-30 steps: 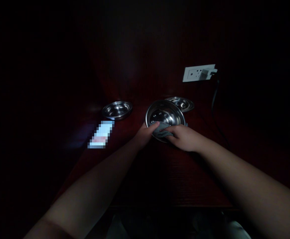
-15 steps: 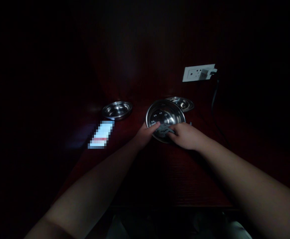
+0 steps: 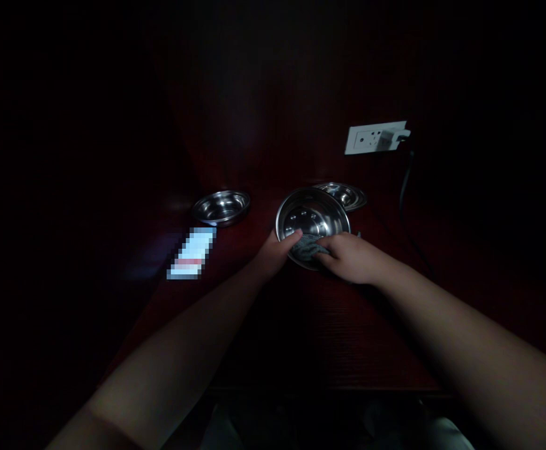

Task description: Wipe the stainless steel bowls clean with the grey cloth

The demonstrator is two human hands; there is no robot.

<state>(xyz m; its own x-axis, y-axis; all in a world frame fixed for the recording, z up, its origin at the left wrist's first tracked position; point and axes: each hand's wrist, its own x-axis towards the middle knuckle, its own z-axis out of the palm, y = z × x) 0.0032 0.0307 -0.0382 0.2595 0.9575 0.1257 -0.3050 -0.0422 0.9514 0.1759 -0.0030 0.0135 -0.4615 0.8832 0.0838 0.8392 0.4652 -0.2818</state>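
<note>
A shiny metal bowl (image 3: 320, 212) is tilted with its inside toward me, above the dark red table. At its left rim, my left hand (image 3: 275, 250) grips it, thumb over the edge and the other fingers hidden behind. My right hand (image 3: 350, 257) is closed on a grey-green cloth (image 3: 308, 245), which lies against the lower inside of the bowl. Part of the cloth pokes out behind the right hand's knuckles.
A shallow metal bowl (image 3: 221, 207) stands at the left, with a lit phone (image 3: 192, 253), its screen blurred out, in front. Behind the held bowl lies another metal dish (image 3: 348, 195). A wall socket (image 3: 371, 139) holds a plug, whose black cable (image 3: 404, 187) hangs to the table (image 3: 320, 337).
Almost nothing differs. The whole view has shifted very slightly, and both hands keep their places on the bowl and the cloth.
</note>
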